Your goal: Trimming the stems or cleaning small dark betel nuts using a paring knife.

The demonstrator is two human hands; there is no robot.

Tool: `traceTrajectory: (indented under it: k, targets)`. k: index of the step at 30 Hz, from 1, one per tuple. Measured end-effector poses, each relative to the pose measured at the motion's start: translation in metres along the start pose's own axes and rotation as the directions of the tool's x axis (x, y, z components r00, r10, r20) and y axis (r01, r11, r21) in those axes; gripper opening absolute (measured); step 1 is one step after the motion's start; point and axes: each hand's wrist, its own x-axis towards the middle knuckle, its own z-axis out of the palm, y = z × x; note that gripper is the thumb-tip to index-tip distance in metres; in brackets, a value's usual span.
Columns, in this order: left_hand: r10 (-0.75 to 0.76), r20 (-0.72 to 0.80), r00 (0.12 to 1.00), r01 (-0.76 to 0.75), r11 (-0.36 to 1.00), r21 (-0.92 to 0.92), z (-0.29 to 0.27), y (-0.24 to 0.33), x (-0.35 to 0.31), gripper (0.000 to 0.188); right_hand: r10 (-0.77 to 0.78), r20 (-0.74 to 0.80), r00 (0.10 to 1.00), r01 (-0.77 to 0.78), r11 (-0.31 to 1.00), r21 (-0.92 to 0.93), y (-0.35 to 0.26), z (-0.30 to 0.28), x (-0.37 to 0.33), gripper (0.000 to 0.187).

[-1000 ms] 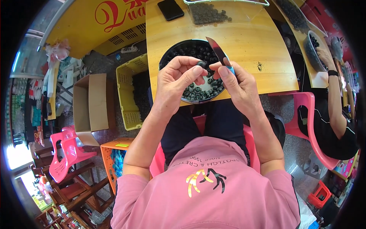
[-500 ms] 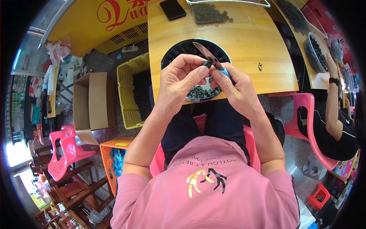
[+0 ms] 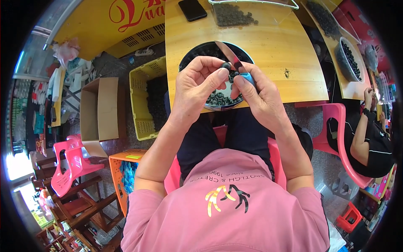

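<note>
Between thumb and fingertips, my left hand (image 3: 198, 80) pinches a small dark round part (image 3: 226, 66); its exact kind is not clear. My right hand (image 3: 257, 88) is closed round the blue handle of a knife (image 3: 227, 53), whose blade points up and to the left. Both hands meet over a round black bowl (image 3: 195, 51), partly hiding it. Inside the bowl lie many similar dark ring-like parts (image 3: 221, 99), some with a greyish look. The knife is close to the held part; whether they touch I cannot tell.
The wooden table (image 3: 289, 50) bears a black phone (image 3: 192, 10) and a clear tray (image 3: 277, 12) of dark parts. Left of it stand a yellow crate (image 3: 140, 84) and an open cardboard box (image 3: 108, 109). At right, a co-worker sits by a bowl (image 3: 346, 63) of dark parts.
The small dark part has turned slightly in my left fingers, and the knife blade has shifted a little. The co-worker's hand has drawn back from the bowl at right.
</note>
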Motion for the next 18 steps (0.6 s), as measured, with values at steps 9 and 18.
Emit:
traceTrajectory:
  k: [9,18]
  targets:
    - [0.015,0.016,1.000,-0.017,0.995,0.102,0.002,0.003,-0.002,0.019,-0.016,0.037,0.999,0.017,0.999,-0.029,0.000,0.000,0.000,0.028]
    - [0.039,0.048,0.998,-0.043,0.996,0.078,-0.007,-0.004,-0.009,0.018,0.114,0.123,0.986,-0.114,0.993,-0.007,0.001,-0.007,0.001,0.030]
